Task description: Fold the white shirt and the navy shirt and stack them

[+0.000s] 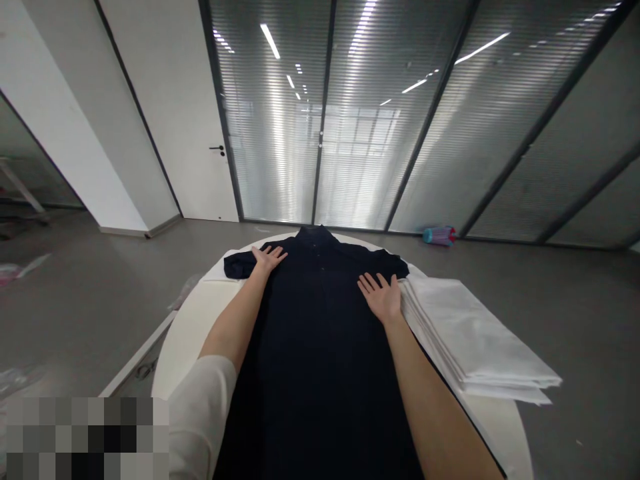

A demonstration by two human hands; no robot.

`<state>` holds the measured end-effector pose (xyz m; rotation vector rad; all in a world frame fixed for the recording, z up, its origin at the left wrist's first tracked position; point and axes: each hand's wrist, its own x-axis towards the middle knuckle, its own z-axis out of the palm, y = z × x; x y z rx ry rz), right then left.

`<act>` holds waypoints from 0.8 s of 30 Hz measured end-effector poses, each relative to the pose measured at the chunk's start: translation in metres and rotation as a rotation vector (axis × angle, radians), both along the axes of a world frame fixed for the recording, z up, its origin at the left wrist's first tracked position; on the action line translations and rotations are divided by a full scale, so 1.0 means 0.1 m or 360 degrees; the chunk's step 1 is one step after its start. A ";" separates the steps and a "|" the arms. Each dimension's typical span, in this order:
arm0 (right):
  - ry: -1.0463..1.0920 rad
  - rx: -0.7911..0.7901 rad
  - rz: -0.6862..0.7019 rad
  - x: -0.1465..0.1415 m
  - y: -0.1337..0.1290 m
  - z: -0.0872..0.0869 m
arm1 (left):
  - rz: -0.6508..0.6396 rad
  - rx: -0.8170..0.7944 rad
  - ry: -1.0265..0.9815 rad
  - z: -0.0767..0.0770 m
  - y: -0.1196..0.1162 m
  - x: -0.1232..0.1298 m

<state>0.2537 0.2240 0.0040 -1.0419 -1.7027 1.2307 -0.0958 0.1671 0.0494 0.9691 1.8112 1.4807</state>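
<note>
Head view: shirt (320, 320) lay on the table (187, 333), collar at the far edge, its body between our forearms. Our left hand (269, 258) was palm up, fingers spread, by one sleeve; our right hand (383, 298), likewise open, by the other, near white cloth (480, 333).
</note>
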 end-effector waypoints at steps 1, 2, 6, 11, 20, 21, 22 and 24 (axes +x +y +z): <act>-0.0081 0.0091 -0.0041 -0.04 -0.01 -0.01 | 0.0072 0.0004 0.0148 0.00 -0.01 0.04; -0.0209 0.0208 -0.0068 -0.08 -0.02 -0.02 | 0.0115 0.0024 0.0271 0.01 -0.02 0.09; -0.1023 0.0743 0.0055 -0.25 -0.14 -0.08 | -0.0147 -0.0039 0.1123 -0.05 -0.34 0.35; -0.1481 0.0858 0.0256 -0.31 -0.28 0.00 | -0.0844 -0.0370 0.1740 -0.27 -1.43 0.64; -0.1510 0.0927 0.0402 -0.27 -0.55 0.34 | -0.1001 -0.0393 0.1721 -0.23 -3.32 0.93; -0.1510 0.0940 0.0429 -0.24 -0.60 0.37 | -0.0992 -0.0348 0.1736 -0.22 -3.47 0.95; -0.1508 0.0953 0.0461 -0.20 -0.66 0.40 | -0.0986 -0.0296 0.1749 -0.20 -3.61 0.97; -0.1508 0.0976 0.0534 -0.06 -0.81 0.45 | -0.0999 -0.0186 0.1771 -0.17 -3.87 0.98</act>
